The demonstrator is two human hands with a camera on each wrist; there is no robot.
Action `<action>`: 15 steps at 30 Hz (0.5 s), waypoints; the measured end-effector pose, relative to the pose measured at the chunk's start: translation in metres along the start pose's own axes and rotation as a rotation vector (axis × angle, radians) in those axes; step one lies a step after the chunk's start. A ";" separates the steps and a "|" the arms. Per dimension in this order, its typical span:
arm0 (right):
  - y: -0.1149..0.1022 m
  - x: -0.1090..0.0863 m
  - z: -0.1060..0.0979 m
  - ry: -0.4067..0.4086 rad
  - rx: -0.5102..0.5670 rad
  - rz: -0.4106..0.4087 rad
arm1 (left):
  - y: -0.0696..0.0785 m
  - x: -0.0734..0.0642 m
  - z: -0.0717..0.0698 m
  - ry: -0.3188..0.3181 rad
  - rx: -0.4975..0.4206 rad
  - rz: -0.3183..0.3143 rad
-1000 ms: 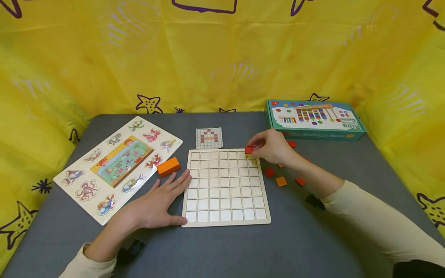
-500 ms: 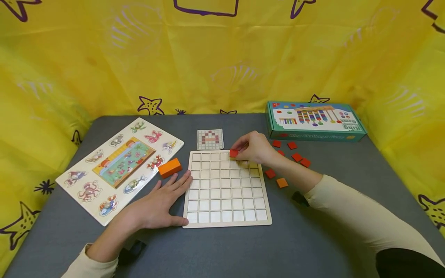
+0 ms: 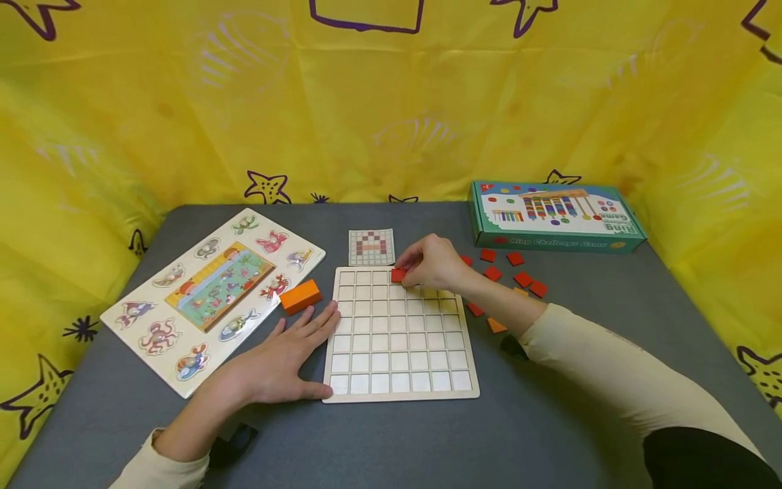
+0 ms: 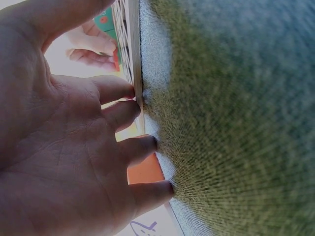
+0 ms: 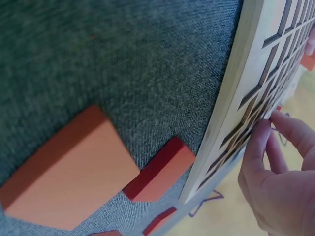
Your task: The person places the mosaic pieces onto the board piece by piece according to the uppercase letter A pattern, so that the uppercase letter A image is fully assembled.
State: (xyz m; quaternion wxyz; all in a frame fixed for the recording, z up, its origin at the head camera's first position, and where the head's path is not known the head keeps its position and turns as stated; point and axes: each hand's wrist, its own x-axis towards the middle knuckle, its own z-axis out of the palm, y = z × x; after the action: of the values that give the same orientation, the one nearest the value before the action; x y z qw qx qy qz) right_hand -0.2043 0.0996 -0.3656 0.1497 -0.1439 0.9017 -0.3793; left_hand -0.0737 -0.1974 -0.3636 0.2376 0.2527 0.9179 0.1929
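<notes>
A red square tile is pinched between the thumb and fingers of my right hand, at the far row of the wooden grid board. In the right wrist view that hand reaches over the board's far side, the tile mostly hidden. My left hand lies spread on the table, its thumb and fingertips touching the board's left edge. The left wrist view shows its palm with the fingers extended. Just beyond the board lies a small pattern card with a coloured grid.
Several red tiles and an orange tile lie right of the board. An orange block sits by my left fingers, against a sea-animal puzzle board. A green game box stands at the back right.
My right hand has carried the red tile leftward along the board's far row, from near the right corner to about the middle. The left hand has stayed at the board's left edge.
</notes>
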 end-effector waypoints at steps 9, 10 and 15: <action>-0.001 0.003 0.004 -0.001 -0.010 0.026 | 0.001 0.000 0.000 -0.010 -0.005 -0.006; -0.001 0.003 0.004 -0.002 -0.013 0.028 | 0.001 0.000 0.000 -0.010 -0.005 -0.007; -0.001 0.004 0.004 0.000 -0.033 0.020 | 0.000 0.000 0.000 -0.008 -0.006 -0.006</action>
State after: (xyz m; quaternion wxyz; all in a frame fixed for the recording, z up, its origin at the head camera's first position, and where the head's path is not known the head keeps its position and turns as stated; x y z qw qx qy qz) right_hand -0.2066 0.0945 -0.3678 0.1512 -0.1374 0.9092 -0.3628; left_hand -0.0735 -0.1970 -0.3640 0.2427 0.2500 0.9171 0.1939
